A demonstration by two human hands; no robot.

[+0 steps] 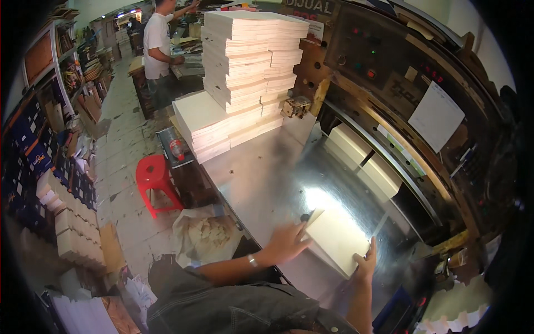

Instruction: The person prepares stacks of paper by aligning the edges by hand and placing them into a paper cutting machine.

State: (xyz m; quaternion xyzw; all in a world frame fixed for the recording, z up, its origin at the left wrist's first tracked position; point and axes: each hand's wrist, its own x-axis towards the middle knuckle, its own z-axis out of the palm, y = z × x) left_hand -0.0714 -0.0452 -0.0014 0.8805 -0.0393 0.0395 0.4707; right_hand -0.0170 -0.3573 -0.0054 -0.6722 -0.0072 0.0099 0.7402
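A cream-coloured paper block (338,240), like an unbound book, is tilted above the shiny metal table of a cutting machine. My right hand (365,261) grips its right edge, thumb on the top face and the other fingers partly hidden. At the block's left edge is my left hand (285,244), slightly blurred, its thumb and fingers closed about the edge; a bracelet or watch shows on that wrist. Near the left fingertips, a narrow flap of the block stands apart from the rest. Behind the block, a bright reflection lies on the metal table (261,167).
Tall stacks of paper blocks (253,61) stand at the table's far left. More cut blocks (364,161) lie beneath the machine's bar (384,150). A red stool (153,175) and a bag of scraps (206,236) are left of the table. Another person (158,42) works farther back.
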